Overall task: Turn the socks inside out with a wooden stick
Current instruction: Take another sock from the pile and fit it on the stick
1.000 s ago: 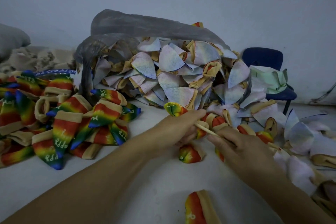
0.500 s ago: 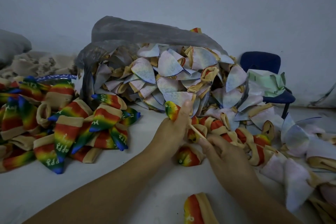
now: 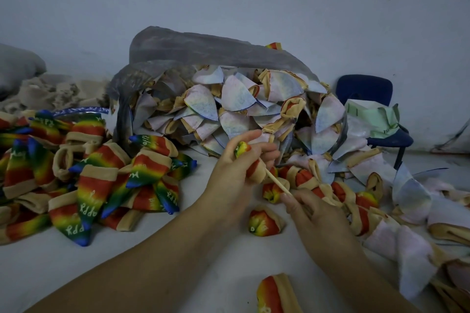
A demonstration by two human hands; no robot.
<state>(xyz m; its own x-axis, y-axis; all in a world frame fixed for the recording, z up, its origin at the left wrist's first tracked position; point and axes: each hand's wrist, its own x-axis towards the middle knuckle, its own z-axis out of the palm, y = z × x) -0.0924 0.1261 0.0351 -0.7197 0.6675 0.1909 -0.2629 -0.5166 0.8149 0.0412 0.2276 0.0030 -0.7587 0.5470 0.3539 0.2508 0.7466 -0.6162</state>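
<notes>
My left hand [image 3: 236, 170] grips a small rainbow sock [image 3: 243, 150] with a tan cuff, its coloured tip poking out above my fingers. A thin wooden stick [image 3: 277, 181] runs from the sock's cuff down to my right hand [image 3: 312, 213], which pinches its lower end. Most of the sock is hidden inside my left fist. Both hands are raised a little above the white tabletop [image 3: 76, 274], in front of the sock heap.
A pile of rainbow socks [image 3: 96, 180] lies at the left. A grey plastic bag [image 3: 203, 51] spills pale inside-out socks [image 3: 229, 109] at the centre and right. Loose rainbow socks [image 3: 264, 221] lie near my hands, one [image 3: 274, 295] at the front edge. A blue chair [image 3: 368, 91] stands at the back right.
My left hand has lifted the sock up and drawn it down over the stick, so less of the sock shows. My right hand stays low, holding the stick's end.
</notes>
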